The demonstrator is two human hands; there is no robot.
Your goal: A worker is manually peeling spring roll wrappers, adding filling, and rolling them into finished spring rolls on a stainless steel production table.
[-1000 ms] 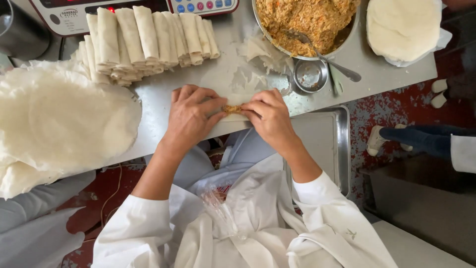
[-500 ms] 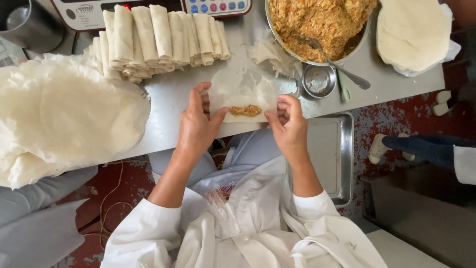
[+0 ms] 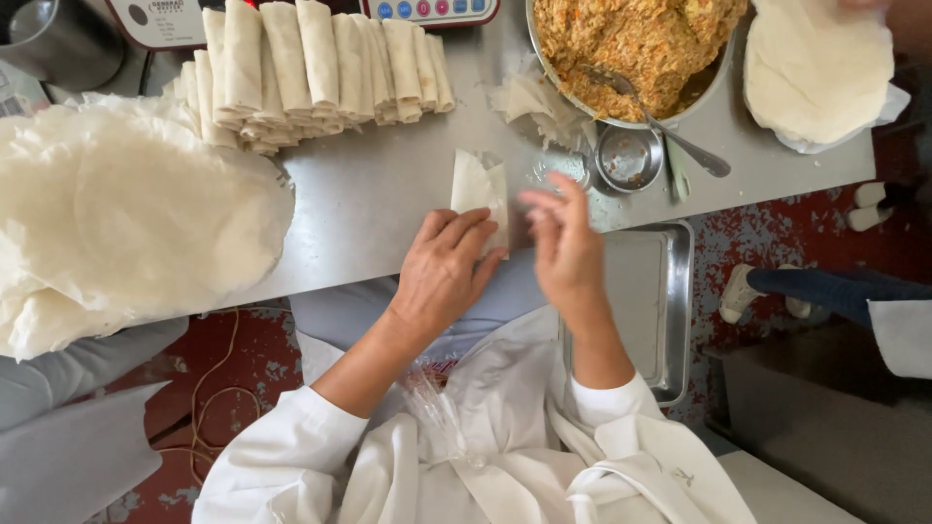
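Half-rolled wrapper (image 3: 480, 190), long axis pointing away from body, pinned flat under left hand (image 3: 442, 272) fingertips; right hand (image 3: 563, 243) just beside, lifted, fingers spread, empty.

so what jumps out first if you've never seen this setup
Probably the row of pale rolled pastry wrappers at the back of the steel table, with the big heap of thin white wrapper sheets on the left. At the centre, the left hand presses a half-rolled white wrapper; the right hand hovers, blurred, below the metal bowl of orange-brown filling.
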